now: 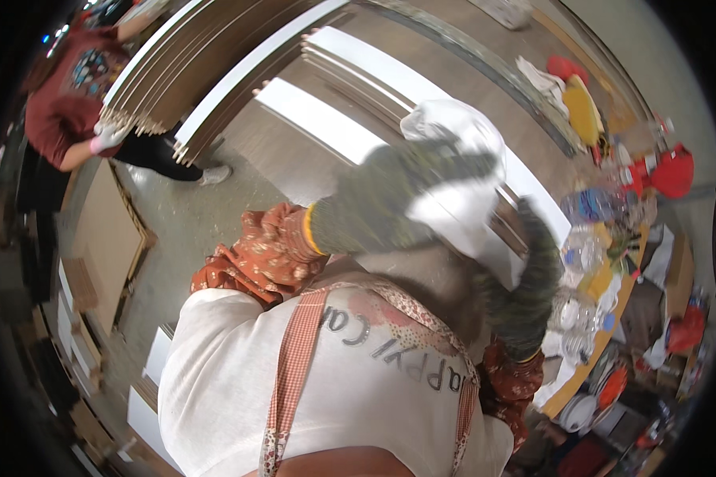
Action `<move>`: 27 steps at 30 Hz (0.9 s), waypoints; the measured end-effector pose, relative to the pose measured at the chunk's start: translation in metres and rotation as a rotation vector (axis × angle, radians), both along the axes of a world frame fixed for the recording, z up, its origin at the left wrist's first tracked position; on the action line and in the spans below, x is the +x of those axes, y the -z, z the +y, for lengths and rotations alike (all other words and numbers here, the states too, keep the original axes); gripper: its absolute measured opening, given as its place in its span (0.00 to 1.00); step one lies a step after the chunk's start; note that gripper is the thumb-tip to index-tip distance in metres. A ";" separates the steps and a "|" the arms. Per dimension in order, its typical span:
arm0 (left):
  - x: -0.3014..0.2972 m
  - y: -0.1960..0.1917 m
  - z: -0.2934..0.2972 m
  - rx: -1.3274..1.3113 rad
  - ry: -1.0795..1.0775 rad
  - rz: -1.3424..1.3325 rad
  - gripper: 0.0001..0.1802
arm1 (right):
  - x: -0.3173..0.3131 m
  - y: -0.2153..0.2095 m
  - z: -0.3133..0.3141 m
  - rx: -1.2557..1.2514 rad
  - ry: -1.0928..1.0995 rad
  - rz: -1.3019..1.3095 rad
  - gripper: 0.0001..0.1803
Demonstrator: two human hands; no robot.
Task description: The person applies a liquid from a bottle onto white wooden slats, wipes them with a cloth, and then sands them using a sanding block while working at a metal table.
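Note:
My left hand (410, 187), in a dark green camouflage-patterned glove, reaches across a bunched white cloth (453, 215) and grips it. The fingers are smeared by motion, and cloth shows both above and below them. My right hand (529, 278), in a matching glove, is beside the cloth's lower right end. Blur hides whether its fingers hold the cloth. Beneath and beyond the hands lie long white-faced boards; one shorter white board (318, 119) lies left of a stack of longer boards (374, 67).
At the far left a person in a dark red top (71, 95) holds a white-edged board stack (179, 71). Clear plastic bottles (585, 254), rags and a red container (672, 171) crowd the right side. A brown panel (107, 230) lies low at left.

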State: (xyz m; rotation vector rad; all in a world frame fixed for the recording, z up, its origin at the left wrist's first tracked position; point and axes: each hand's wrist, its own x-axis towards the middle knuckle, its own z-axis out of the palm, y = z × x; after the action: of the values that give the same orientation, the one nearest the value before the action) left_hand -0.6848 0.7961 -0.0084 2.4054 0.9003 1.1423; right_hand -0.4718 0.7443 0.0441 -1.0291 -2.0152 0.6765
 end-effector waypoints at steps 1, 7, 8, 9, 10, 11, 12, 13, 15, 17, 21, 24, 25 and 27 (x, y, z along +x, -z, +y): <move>0.000 0.005 -0.006 0.084 -0.067 0.128 0.30 | -0.004 0.011 -0.003 0.023 0.026 -0.167 0.37; -0.077 0.037 -0.011 0.252 -0.413 0.305 0.27 | -0.008 0.062 0.003 0.407 0.147 -0.878 0.31; -0.104 0.038 -0.008 0.236 -0.444 0.188 0.28 | -0.006 0.064 0.001 0.410 0.167 -0.864 0.30; -0.134 0.038 -0.002 0.226 -0.467 0.073 0.31 | -0.005 0.065 0.000 0.415 0.196 -0.848 0.30; -0.165 0.050 0.005 0.163 -0.574 -0.077 0.28 | -0.004 0.065 -0.001 0.425 0.199 -0.833 0.30; -0.201 0.067 0.005 0.102 -0.691 -0.222 0.26 | -0.004 0.065 -0.001 0.443 0.193 -0.810 0.30; -0.248 0.078 -0.001 0.009 -0.793 -0.174 0.23 | -0.004 0.064 -0.001 0.456 0.201 -0.789 0.30; -0.251 0.064 -0.004 -0.081 -0.962 -0.292 0.21 | -0.004 0.063 0.000 0.464 0.190 -0.778 0.30; -0.240 0.041 -0.009 -0.142 -1.174 -0.554 0.18 | -0.003 0.061 0.003 0.475 0.179 -0.761 0.30; -0.237 0.047 -0.022 -0.065 -1.236 -0.582 0.19 | 0.000 0.041 0.006 0.367 0.123 -0.703 0.27; -0.223 0.069 -0.043 0.081 -1.132 -0.633 0.22 | 0.002 -0.016 0.015 -0.398 0.032 -0.461 0.23; -0.160 0.024 -0.044 0.081 -1.143 -0.861 0.18 | 0.033 -0.016 0.023 -0.185 -0.130 -0.531 0.23; -0.150 0.018 -0.048 0.436 -1.131 -0.238 0.13 | 0.033 -0.023 0.024 -0.258 -0.123 -0.476 0.24; -0.109 -0.009 -0.048 0.620 -0.773 0.073 0.16 | 0.011 -0.034 0.027 -0.876 -0.001 -0.230 0.30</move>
State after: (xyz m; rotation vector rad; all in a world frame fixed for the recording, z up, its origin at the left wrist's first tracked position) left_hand -0.7938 0.7482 0.0010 2.6256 1.8226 1.8237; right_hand -0.4606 0.7714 0.0777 -1.6495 -1.9104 1.5748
